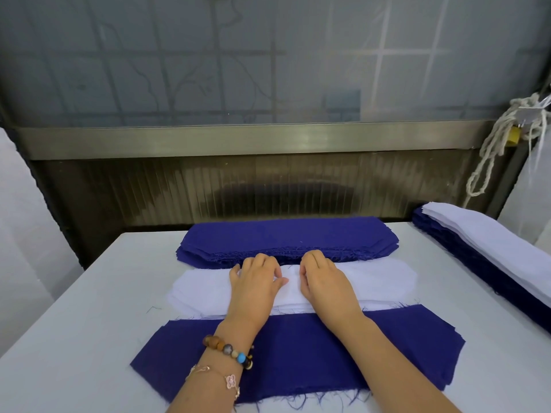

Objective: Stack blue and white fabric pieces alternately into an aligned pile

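Three groups of fabric lie in rows on the white table (74, 338). Farthest is a thick stack of blue pieces (286, 236). In the middle lies a stack of white pieces (381, 281). Nearest me is a blue piece (298, 347) on top of a low pile, its frayed edge toward me. My left hand (256, 278) and my right hand (323, 278) rest side by side on the middle of the white stack, fingers curled at its far edge. Whether they pinch the top white piece is hidden.
At the right edge of the table sits a tall pile of white pieces over blue ones (483, 257). Behind the table runs a metal ledge (238, 138) under a glass pane. A knotted white rope (501, 144) hangs at the right.
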Demonstrator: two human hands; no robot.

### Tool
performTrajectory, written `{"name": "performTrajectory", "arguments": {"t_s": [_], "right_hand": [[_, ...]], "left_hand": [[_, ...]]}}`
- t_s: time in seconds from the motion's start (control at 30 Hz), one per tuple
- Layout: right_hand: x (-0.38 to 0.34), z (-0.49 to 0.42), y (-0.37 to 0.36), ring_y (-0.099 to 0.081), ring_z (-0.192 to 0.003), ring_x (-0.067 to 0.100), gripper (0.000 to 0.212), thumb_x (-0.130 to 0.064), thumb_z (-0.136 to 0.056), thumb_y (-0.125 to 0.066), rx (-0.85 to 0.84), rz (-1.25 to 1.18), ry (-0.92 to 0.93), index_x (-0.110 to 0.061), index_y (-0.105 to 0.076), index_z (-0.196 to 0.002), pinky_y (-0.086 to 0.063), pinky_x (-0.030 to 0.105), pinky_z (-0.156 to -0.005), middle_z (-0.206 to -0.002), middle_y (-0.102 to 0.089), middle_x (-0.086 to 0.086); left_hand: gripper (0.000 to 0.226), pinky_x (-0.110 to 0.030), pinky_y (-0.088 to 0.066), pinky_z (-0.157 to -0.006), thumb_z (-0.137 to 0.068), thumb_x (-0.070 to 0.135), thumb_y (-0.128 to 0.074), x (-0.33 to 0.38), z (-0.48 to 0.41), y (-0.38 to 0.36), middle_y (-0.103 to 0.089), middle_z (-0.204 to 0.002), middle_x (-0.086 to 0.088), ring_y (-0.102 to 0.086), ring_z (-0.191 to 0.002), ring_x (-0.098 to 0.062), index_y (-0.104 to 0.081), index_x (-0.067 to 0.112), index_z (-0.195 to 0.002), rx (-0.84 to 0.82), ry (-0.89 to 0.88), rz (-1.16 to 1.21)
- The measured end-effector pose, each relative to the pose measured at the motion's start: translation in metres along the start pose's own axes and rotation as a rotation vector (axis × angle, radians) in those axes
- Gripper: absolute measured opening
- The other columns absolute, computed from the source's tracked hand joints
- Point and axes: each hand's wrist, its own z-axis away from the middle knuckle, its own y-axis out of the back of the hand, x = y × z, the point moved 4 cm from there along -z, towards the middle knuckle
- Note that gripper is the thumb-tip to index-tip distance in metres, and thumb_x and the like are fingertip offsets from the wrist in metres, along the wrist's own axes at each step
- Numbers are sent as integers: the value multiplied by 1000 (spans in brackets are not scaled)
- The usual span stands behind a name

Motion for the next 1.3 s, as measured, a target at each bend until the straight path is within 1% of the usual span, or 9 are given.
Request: {"name": "performTrajectory", "arguments": {"t_s": [0.1, 0.27, 0.53, 0.7, 0.77, 0.87, 1.0, 1.2, 1.3], "right_hand": [[2, 0, -1, -49, -91, 14, 19, -16, -100, -38, -7, -54, 9, -17, -48, -116, -41, 23, -76, -117, -50, -2], [5, 0, -1, -49, -118, 13, 50, -15, -98, -44, -76, -120, 65, -26, -34, -146, -45, 25, -93, -143, -38, -8], [4, 0, 3, -48, -93, 15, 27, -20, -99, -44, -77, -82, 82, -24, -54, -124, -38, 24, -65, -117, -44, -3], [5, 3, 7, -45, -99, 14, 25, -20, -98, -44, -18, -74, 103, -20, -53, -122, -44, 26, -78, -121, -45, -4], [8, 5, 9, -42, -99, 15, 22, -22, -95, -44, 37, -22, 102, -24, -54, -115, -37, 26, -81, -114, -49, -8], [23, 5, 14, -41, -102, 17, 15, -28, -86, -47, 80, 33, -15, -27, -54, -100, -27, 31, -82, -101, -53, -11], [55, 4, 17, -39, -113, 19, 24, -27, -85, -46, 15, 106, -206, -27, -55, -107, -25, 39, -100, -109, -52, -7], [92, 10, 27, -39, -115, 22, 20, -30, -87, -48, 50, 94, -438, -24, -58, -103, -25, 44, -104, -108, -51, -3], [103, 13, 30, -37, -118, 24, 21, -32, -85, -50, 62, 83, -506, -23, -60, -102, -25, 44, -103, -114, -51, 0]], "left_hand": [[17, -34, -25, -109, -97, 43, -49, 5, -1, 1, -47, -111, 13, -44, -108, -10, -51, 29, -105, 14, -55, -115], [14, -29, -28, -100, -101, 35, -38, 12, 5, 3, -47, -103, 9, -43, -101, -12, -46, 25, -105, 78, -223, -136], [15, -26, -35, -83, -95, 41, -46, 11, 7, 8, -51, -86, 13, -44, -82, -7, -43, 28, -90, 16, -262, 106], [29, -29, -23, -101, -95, 52, -44, 1, 7, 1, -48, -110, 22, -41, -105, -3, -44, 37, -119, 7, -230, 75], [30, -31, -19, -103, -92, 56, -44, -1, 7, 2, -42, -105, 21, -39, -105, -5, -49, 38, -115, 39, -231, -14], [37, -36, -17, -105, -84, 68, -46, -9, 3, 9, -38, -96, 16, -39, -98, -7, -55, 36, -99, 89, -165, -92], [47, -40, -17, -107, -75, 80, -43, -37, -3, 14, -42, -93, 16, -43, -98, -8, -54, 37, -90, 27, 2, -134], [51, -33, -24, -81, -68, 83, -51, -78, 0, 31, -50, -85, 15, -43, -88, -9, -55, 33, -77, 44, 172, -88], [48, -32, -26, -77, -72, 79, -53, -93, 2, 37, -53, -84, 15, -48, -88, -10, -53, 31, -80, 58, 265, -71]]}}
